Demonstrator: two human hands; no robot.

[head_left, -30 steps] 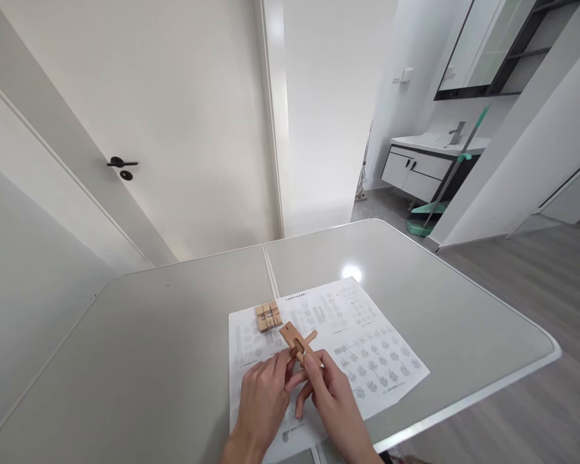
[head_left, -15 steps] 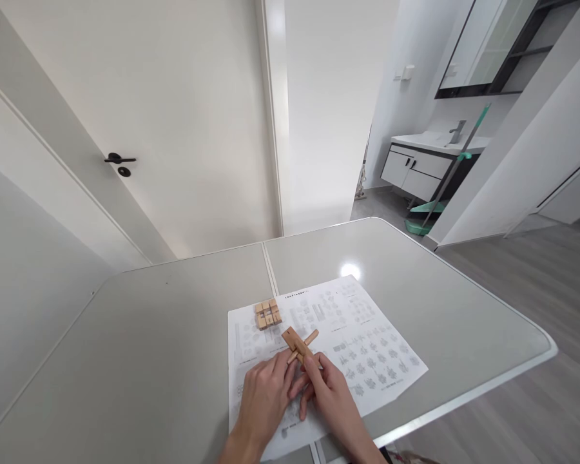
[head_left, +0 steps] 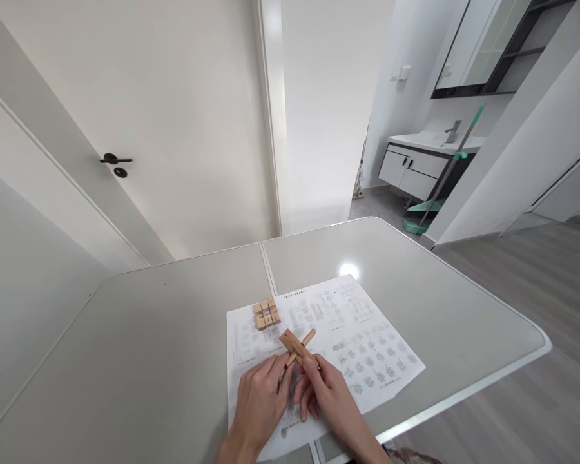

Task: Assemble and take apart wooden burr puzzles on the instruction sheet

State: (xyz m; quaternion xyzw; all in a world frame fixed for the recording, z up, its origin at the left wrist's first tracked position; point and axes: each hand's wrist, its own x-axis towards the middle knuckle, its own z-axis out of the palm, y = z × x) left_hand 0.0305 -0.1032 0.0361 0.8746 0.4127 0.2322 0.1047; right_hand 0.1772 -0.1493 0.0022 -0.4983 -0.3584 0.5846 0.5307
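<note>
Between my two hands, a few wooden puzzle sticks [head_left: 289, 338] are held crossed over each other above a printed sheet. My left hand [head_left: 261, 393] pinches the near end of the thinner stick [head_left: 308, 337] that passes crosswise. My right hand [head_left: 326, 386] grips the wider pieces between thumb and fingers, its lower fingers curled beneath. Where the pieces meet is partly hidden by my fingertips. Just beyond, a small square set of wooden blocks [head_left: 267, 314] lies on the paper, with gaps in its middle.
The printed instruction sheet [head_left: 377, 361] lies on a grey table [head_left: 149, 348] with a pale rim and a seam across it. A closed door [head_left: 188, 129] and wall stand behind. At the far right are a washbasin cabinet [head_left: 415, 167] and a green dustpan [head_left: 414, 226] on the floor.
My left hand's thumb and fingers have shifted slightly around the end of the thin stick. The sticks stay crossed in both hands, and the whole view has moved a little.
</note>
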